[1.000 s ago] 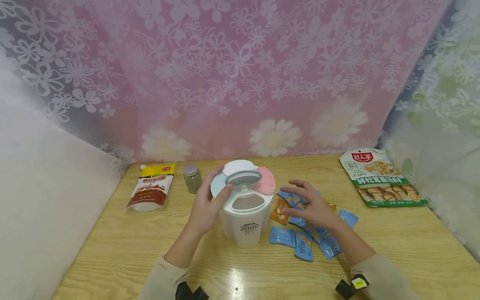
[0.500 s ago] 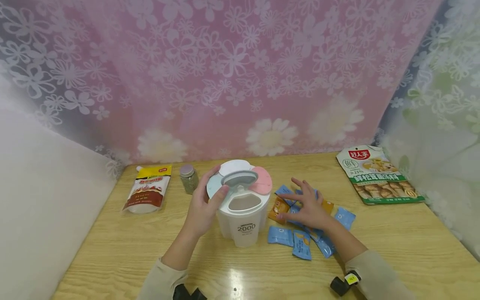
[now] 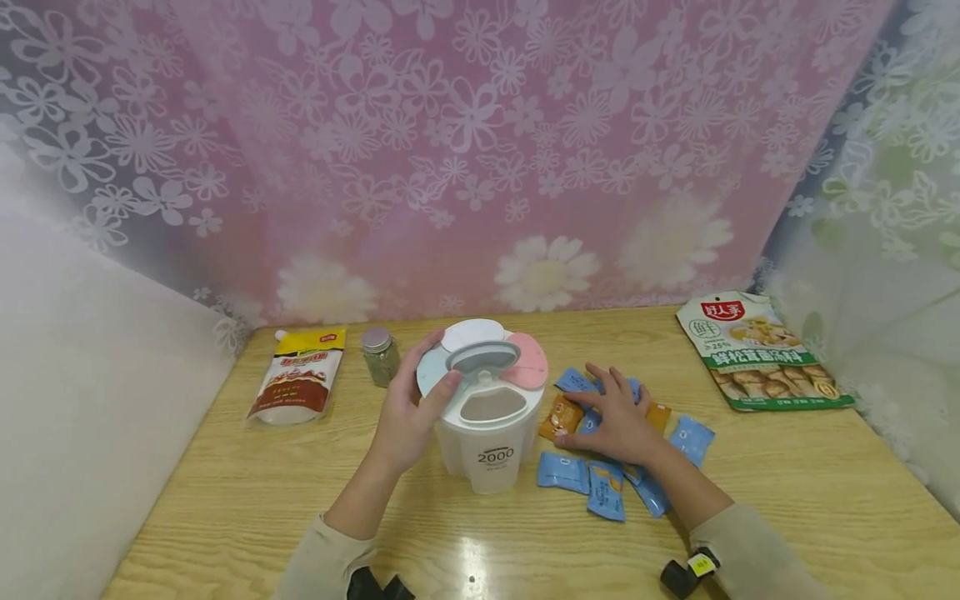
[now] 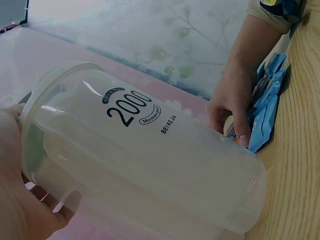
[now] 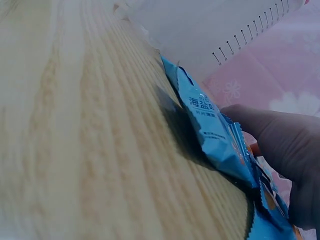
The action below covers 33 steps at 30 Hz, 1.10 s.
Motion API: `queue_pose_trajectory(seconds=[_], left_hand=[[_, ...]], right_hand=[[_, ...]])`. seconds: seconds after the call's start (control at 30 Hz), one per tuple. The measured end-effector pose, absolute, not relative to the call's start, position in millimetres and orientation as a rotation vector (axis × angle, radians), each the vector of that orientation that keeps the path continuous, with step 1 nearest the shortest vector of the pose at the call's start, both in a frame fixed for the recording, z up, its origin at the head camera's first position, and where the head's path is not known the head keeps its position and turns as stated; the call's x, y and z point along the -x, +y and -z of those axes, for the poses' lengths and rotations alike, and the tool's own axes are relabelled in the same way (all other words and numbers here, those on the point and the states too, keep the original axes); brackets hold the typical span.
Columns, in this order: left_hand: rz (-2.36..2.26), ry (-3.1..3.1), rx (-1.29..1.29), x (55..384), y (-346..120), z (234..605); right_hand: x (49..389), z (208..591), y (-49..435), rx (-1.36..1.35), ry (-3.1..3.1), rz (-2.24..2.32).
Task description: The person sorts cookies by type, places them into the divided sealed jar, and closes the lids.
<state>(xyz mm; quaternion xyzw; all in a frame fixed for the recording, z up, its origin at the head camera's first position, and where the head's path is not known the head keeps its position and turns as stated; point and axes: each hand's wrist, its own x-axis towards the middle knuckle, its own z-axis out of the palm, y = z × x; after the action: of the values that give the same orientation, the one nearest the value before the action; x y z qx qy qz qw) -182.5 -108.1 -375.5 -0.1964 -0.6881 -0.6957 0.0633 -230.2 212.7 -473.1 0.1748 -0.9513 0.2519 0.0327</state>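
My left hand grips the side of a translucent plastic storage canister, its thumb over the lid's edge. The canister stands upright, marked 2000. Its lid has white, pink and blue flaps, and a grey flap is raised over an opening. To the right, my right hand is low over a heap of small snack packets. Its thumb and forefinger touch down at the edges of an orange packet with a gap between them. Blue packets lie around and partly under that hand.
A spouted pouch with a yellow top lies at the left. Next to it stands a small glass jar with a lilac lid. A green and white mushroom pouch lies at the back right, near the wall.
My right hand has come down from above the packets, and its fingers now touch the orange one. The left hand keeps its grip on the canister, which stays in place.
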Motion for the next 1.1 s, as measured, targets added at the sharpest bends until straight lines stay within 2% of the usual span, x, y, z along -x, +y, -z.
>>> queue_pose_trajectory(seconds=[0.57, 1.1], left_hand=[[2.135, -2.083, 0.576, 180.7, -105.8, 380.0], [2.108, -2.099, 0.567, 181.2, -108.1, 376.8]], right_hand=[[230.5, 467.1, 219.4, -0.623, -2.807, -1.207], [219.4, 425.8, 209.9, -0.409, -2.706, -1.962]])
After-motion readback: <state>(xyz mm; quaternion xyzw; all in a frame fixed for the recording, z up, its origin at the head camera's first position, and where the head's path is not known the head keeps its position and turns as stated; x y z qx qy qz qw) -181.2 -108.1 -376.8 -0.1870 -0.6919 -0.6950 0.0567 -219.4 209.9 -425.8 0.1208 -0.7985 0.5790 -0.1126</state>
